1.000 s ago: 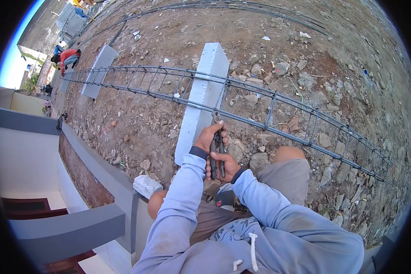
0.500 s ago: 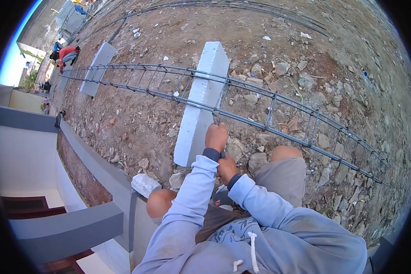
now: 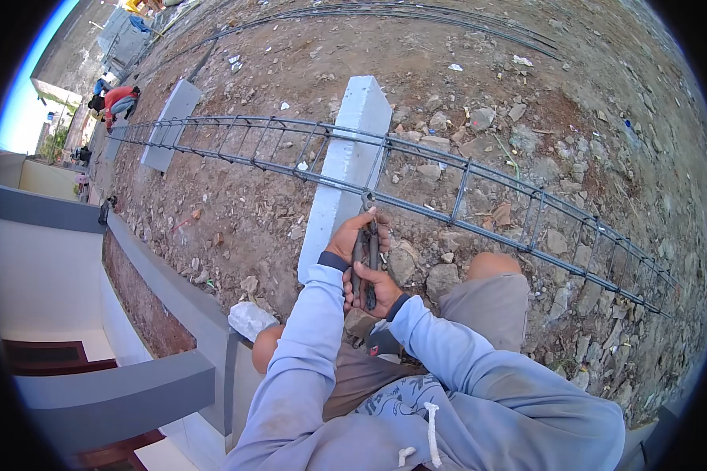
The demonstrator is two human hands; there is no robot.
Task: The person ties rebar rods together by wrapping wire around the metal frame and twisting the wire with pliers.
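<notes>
A pair of pincers (image 3: 372, 250) points away from me, its two dark handles slightly apart. My left hand (image 3: 350, 237) is wrapped round the handles near the head. Closer to my body, my right hand (image 3: 381, 289) grips their lower ends. The tool's jaws meet the near bar of a long rebar cage (image 3: 463, 191), at a crosswise tie; whether they bite wire there is too small to tell. Under that part of the cage stands a pale concrete-like block (image 3: 331, 210).
A second pale block (image 3: 170, 125) supports the cage farther left, near a bent-over person in red (image 3: 119, 102). Loose bars (image 3: 416, 9) lie at the back. Rubble (image 3: 443, 281) covers the ground by my knees. A low grey-topped wall (image 3: 161, 279) runs along the left.
My hands have turned and shifted a little, so the pincers' handles now show between them and stand apart. The jaws stay at the same spot on the cage.
</notes>
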